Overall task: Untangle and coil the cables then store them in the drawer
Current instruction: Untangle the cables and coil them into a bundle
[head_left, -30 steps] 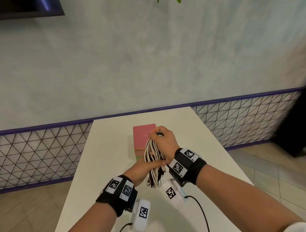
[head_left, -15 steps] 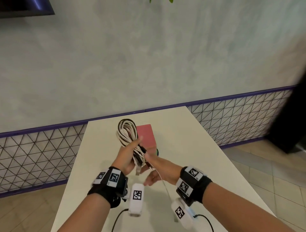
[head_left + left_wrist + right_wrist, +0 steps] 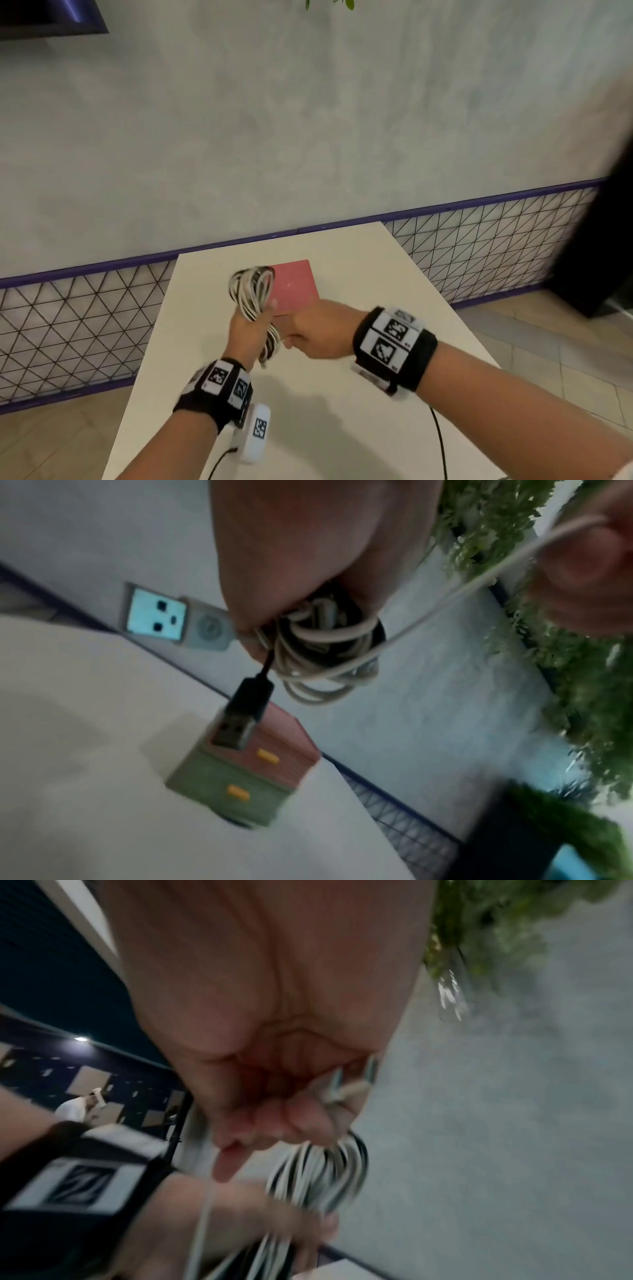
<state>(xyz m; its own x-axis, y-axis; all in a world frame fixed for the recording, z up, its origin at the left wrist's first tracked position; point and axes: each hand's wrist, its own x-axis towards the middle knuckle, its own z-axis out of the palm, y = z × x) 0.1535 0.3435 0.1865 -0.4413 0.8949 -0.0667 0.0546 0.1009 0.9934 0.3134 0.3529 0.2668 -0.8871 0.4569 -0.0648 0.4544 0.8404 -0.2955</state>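
My left hand (image 3: 247, 330) grips a coiled bundle of white and black cables (image 3: 252, 291) upright above the table; the loops stick up past its fingers. The bundle (image 3: 325, 653) shows in its fist in the left wrist view, with a black USB plug (image 3: 240, 718) and a white USB plug (image 3: 164, 618) hanging out. My right hand (image 3: 308, 334) sits just right of the bundle, fingers curled, pinching a white strand (image 3: 462, 588) that runs taut to the coil. The small drawer box (image 3: 298, 287) has a pink top; its pink and green drawer fronts (image 3: 240, 780) look closed.
The white table (image 3: 342, 421) ends near a grey wall with a purple-edged wire-mesh panel (image 3: 479, 246). Black wrist-camera leads (image 3: 440, 445) trail over the table's near part. Green plants (image 3: 589, 669) hang overhead. A person (image 3: 77, 1104) stands far off in the right wrist view.
My right hand rose from below the bundle to its right side and now pulls a white strand taut. My left hand kept hold of the coil and lowered it a little.
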